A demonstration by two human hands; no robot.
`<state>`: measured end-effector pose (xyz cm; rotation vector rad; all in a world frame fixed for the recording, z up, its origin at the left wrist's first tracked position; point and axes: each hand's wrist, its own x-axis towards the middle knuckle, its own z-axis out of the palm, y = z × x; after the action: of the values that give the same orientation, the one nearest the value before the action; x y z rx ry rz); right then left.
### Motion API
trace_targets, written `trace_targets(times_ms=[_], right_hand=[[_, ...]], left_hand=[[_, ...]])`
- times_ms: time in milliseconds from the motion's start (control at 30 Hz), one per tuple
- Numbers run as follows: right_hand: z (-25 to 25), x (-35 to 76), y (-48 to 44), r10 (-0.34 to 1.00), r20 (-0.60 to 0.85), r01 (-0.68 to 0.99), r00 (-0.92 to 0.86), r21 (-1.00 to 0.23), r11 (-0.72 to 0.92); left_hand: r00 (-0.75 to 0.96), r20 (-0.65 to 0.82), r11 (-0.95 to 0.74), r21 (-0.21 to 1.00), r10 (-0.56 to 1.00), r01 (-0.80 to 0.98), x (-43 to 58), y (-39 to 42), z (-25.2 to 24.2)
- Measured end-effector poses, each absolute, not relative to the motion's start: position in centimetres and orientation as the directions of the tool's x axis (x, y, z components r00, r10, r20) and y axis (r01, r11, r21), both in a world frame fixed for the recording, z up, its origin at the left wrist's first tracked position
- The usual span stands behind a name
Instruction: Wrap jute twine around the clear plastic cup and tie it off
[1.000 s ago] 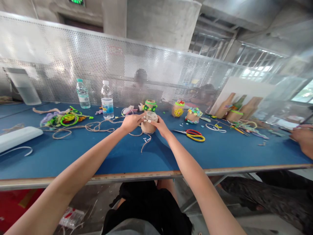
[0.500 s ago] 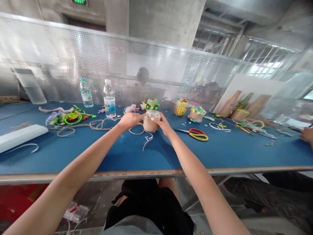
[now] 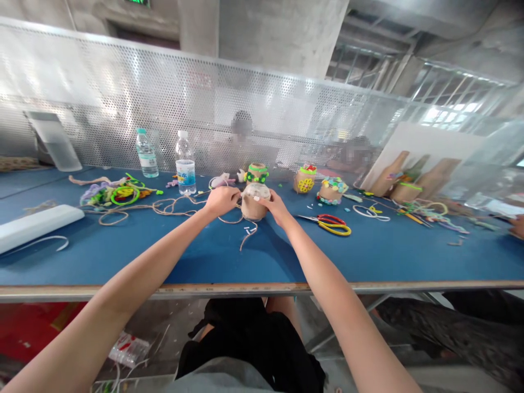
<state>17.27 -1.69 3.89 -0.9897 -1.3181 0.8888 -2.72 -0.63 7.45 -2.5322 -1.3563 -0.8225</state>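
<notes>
A small jar wrapped in brown twine (image 3: 254,203) stands on the blue table (image 3: 204,256), straight ahead at arm's length. My left hand (image 3: 222,200) is curled at the jar's left side, fingers pinched on the twine (image 3: 172,208) that trails off to the left. My right hand (image 3: 275,206) wraps the jar's right side, fingers closed against it. A short loose twine end (image 3: 248,238) hangs in front of the jar.
Red and yellow scissors (image 3: 332,224) lie right of the jar. Three decorated jars (image 3: 303,179) stand behind it, two water bottles (image 3: 185,164) and a pile of coloured pipe cleaners (image 3: 118,194) at left. Another person's hand (image 3: 518,226) rests at the far right edge.
My left hand has drawn slightly back from the jar's rim to its left side, fingers more tightly curled. The view has shifted a little; the jar stays put.
</notes>
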Motion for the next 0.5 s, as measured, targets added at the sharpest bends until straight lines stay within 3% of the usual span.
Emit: trace_targets(times_ms=[167, 400, 500], right_hand=[[4.06, 17.41, -1.77, 0.924, 0.377, 0.022, 0.059, -0.926, 0.376], [4.4, 17.47, -2.23, 0.942, 0.325, -0.023, -0.083, -0.946, 0.324], [4.07, 17.02, -1.96, 0.943, 0.333, -0.019, -0.01, -0.943, 0.332]], left_hand=[[0.443, 0.525, -0.582, 0.13, 0.727, 0.803, -2.61, -0.76, 7.45], [0.427, 0.523, -0.586, 0.181, 0.737, 0.79, -2.75, -0.74, 7.62], [0.41, 0.526, -0.579, 0.205, 0.745, 0.789, -2.82, -0.58, 7.61]])
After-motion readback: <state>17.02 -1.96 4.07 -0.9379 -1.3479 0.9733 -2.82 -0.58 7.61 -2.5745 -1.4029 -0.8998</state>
